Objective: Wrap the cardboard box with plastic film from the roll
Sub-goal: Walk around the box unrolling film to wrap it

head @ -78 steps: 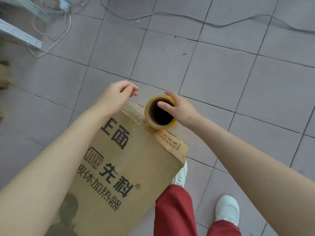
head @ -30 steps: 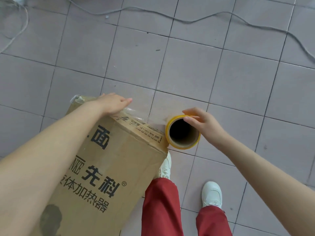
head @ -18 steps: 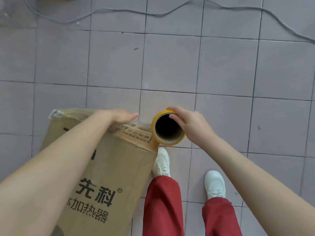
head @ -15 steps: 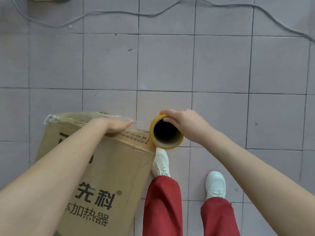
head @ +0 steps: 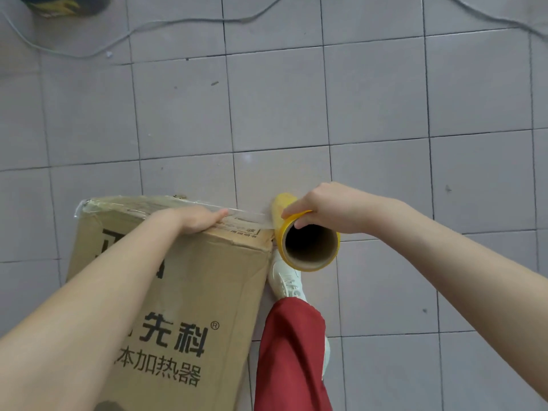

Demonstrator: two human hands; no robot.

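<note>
A tall brown cardboard box (head: pixel 189 292) with black printed characters stands on the tiled floor at the lower left. My left hand (head: pixel 192 219) presses flat on its top far edge, fingers together, over a layer of clear plastic film (head: pixel 124 203). Just right of the box's corner, my right hand (head: pixel 323 209) grips the rim of the yellow film roll (head: pixel 308 244), thumb inside its cardboard core. A taut strip of film runs from the roll to the box's top edge. The roll's lower end is hidden.
Grey floor tiles (head: pixel 385 114) stretch all around. A thin cable (head: pixel 178 22) snakes across the far floor, and a dark object (head: pixel 59 4) sits at the top left. My red trousers (head: pixel 290 357) and white shoe (head: pixel 286 280) stand against the box's right side.
The roll has travelled from the box's far side around its right corner. My left hand slid along the top edge and now presses the film down. The view turned around the box.
</note>
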